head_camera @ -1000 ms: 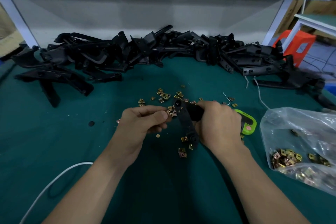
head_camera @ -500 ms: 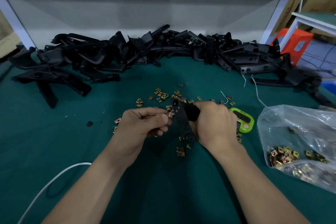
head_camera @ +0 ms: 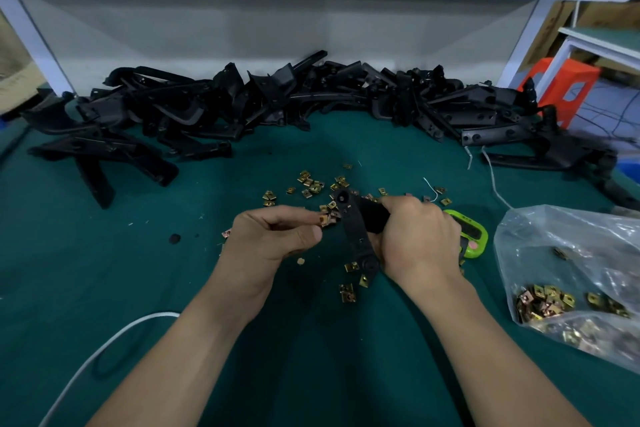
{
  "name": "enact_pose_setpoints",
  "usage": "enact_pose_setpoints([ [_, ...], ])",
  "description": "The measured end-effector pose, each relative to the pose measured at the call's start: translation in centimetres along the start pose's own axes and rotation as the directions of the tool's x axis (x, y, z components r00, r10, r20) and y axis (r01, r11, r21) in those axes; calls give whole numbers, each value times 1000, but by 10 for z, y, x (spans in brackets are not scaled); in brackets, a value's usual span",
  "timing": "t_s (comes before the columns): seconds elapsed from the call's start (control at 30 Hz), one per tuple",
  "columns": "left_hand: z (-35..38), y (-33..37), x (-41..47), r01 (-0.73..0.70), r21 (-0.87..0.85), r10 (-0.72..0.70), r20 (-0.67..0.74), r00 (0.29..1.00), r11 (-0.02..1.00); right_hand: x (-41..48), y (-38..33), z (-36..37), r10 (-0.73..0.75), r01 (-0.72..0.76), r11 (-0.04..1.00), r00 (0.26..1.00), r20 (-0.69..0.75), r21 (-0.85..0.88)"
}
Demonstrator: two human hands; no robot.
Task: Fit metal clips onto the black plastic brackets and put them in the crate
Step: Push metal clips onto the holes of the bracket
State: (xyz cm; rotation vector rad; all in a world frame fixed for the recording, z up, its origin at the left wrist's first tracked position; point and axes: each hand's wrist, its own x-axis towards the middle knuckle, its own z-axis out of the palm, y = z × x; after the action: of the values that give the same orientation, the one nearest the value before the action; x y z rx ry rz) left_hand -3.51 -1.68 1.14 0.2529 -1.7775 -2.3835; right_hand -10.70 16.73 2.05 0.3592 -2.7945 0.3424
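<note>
Table cover (head_camera: 104,270): plain dark teal. Held bracket (head_camera: 356,229): matte black. Bracket pile (head_camera: 242,107) behind it: same black. Pinched clip (head_camera: 325,220) at its left and loose clips (head_camera: 313,185) around it: brassy gold. Right of it: counter (head_camera: 479,236) lime green, bag (head_camera: 554,236) clear. Far right: stool (head_camera: 568,83) orange. Lower left: cable (head_camera: 152,316) white.

Dim, even overhead light; soft shadows under forearms; wide-angle bending at edges (right side slightly smeared).
</note>
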Motion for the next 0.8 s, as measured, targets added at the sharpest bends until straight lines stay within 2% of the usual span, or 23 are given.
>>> enact_pose_setpoints([
  [0.13, 3, 0, 0, -32, 37, 31, 19, 999, 999, -1, -4, 0, -8, 12, 996, 999, 42, -88],
  [0.27, 4, 0, -2, -61, 48, 61, 6, 998, 997, -2, -7, -2, -17, 23, 996, 996, 84, -81],
  [0.47, 5, -1, -2, -88, 95, 90, -16, 996, 992, -4, -8, -4, -41, 48, 994, 996, 81, -95],
  [0.63, 5, -1, -2, -88, 130, 93, -33, 995, 988, -1, -4, -6, 11, -4, 994, 998, 57, -107],
  [0.8, 5, -2, -2, -87, 174, 94, -28, 995, 981, -1, -4, -5, -28, 36, 992, 997, 77, -118],
])
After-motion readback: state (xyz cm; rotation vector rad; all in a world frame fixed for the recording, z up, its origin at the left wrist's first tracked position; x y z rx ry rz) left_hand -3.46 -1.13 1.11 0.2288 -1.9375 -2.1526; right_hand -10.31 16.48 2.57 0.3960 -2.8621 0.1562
